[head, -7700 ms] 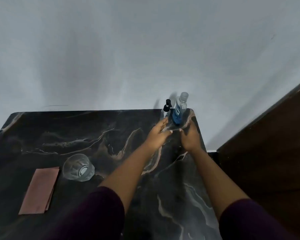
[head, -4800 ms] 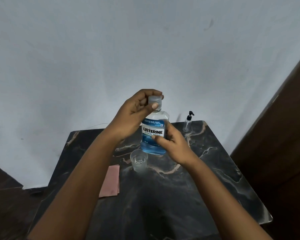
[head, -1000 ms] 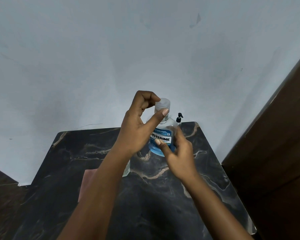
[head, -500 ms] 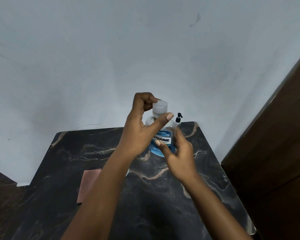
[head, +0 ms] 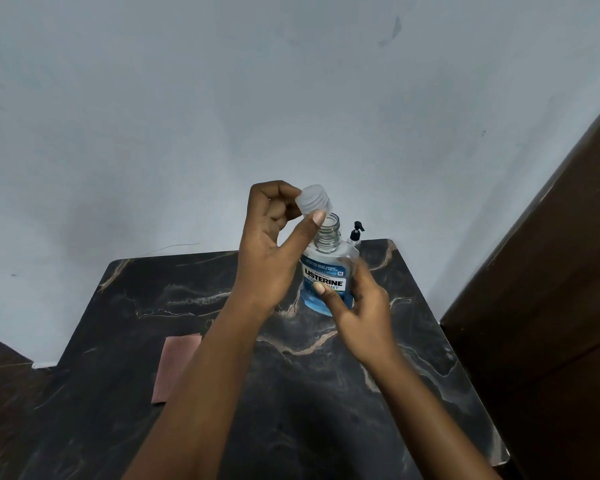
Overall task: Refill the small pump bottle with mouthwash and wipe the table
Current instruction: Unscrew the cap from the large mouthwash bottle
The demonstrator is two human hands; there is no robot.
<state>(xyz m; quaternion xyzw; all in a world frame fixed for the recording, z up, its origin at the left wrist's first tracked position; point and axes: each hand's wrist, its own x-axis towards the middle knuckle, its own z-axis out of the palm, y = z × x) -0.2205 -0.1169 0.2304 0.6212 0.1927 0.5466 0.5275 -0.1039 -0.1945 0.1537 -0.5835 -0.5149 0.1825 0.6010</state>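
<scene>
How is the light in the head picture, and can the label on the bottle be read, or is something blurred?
Head view: the light is dim and soft, with a faint shadow on the wall. The bottle label is sharp and reads LISTERINE. The table near edge is dark. The wide lens slants the table sides.

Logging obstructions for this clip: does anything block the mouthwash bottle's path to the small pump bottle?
Yes: the pump bottle stands at the table's far right corner with its black pump head on, closing the opening. Between the two nothing visible intervenes; the mouthwash bottle, in the right hand's grip, is uncapped, and the left hand holds the cap.
</scene>
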